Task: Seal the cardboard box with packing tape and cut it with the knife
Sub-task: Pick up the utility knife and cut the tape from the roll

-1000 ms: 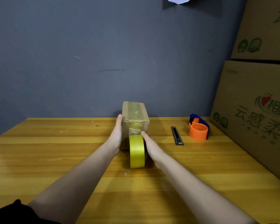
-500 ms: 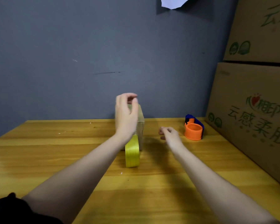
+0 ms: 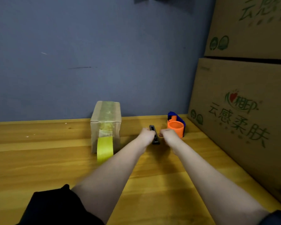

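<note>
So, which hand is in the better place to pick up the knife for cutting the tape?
Probably the left hand. Its curled fingers already lie against the black knife on the table. The right hand is curled close beside the knife, near the orange tape dispenser, but a gap shows between them.

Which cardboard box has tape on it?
The small cardboard box on the table, left of the hands; the large boxes stacked at right show only print.

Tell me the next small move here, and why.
Probably lift the knife off the table: both hands, left and right, are at it, while the tape roll hangs uncut from the box.
</note>
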{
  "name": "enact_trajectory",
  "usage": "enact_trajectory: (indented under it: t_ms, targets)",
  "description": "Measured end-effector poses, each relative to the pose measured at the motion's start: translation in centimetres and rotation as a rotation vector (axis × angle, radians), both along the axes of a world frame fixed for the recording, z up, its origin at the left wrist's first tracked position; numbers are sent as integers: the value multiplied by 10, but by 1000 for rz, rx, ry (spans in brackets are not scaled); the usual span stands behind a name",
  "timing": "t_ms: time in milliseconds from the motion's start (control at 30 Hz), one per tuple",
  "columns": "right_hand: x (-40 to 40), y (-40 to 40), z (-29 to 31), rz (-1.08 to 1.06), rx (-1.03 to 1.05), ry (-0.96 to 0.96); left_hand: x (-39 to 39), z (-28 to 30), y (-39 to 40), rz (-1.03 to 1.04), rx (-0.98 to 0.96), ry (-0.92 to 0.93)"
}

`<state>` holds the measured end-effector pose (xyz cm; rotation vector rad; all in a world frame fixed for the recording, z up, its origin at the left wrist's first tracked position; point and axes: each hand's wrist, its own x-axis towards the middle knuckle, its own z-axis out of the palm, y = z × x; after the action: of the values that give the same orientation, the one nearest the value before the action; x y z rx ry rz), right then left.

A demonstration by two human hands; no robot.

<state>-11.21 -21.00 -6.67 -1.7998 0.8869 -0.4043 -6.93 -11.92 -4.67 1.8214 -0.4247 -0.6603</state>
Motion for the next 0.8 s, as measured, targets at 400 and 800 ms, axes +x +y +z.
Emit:
enact_trajectory:
  t_ms: [400, 800]
  targets:
    - [14, -3, -9, -12, 301, -20, 6, -16, -12, 149, -177, 337]
    - [-15, 51, -18, 123, 642, -303, -8, -34, 29, 196, -239, 129]
